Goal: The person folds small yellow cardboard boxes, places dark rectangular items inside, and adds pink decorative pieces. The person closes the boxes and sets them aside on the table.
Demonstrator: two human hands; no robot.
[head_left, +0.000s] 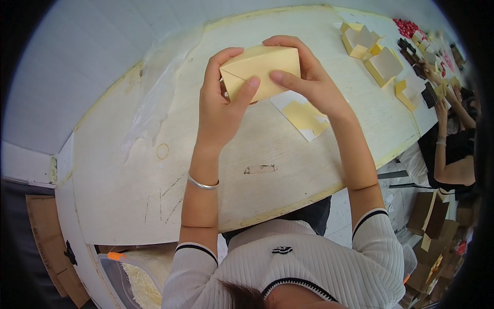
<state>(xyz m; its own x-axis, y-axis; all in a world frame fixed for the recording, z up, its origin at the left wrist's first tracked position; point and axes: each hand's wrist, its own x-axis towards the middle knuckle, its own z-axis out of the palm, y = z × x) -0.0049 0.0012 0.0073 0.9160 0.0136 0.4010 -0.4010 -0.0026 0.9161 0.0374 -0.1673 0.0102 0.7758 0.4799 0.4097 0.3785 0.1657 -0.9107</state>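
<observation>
Holds a pale yellow box [265, 64] at twelve o'clock, over a white table [247, 201]. Curls the left hand [221, 108] around its left end and the right hand [315, 85] around its right end, pressing both thumbs [284, 80] against the near face. Wears a silver bangle [203, 185] on the left forearm [200, 208], toward eight o'clock. Shows a flat yellow-and-white piece [298, 113] on the table at two o'clock, open yellow boxes [383, 69] farther out that way, a clear plastic sheet [162, 77] at ten, a bin [109, 270] of pale shreds [140, 286] at seven, and a co-worker's arm [441, 154] at three.
</observation>
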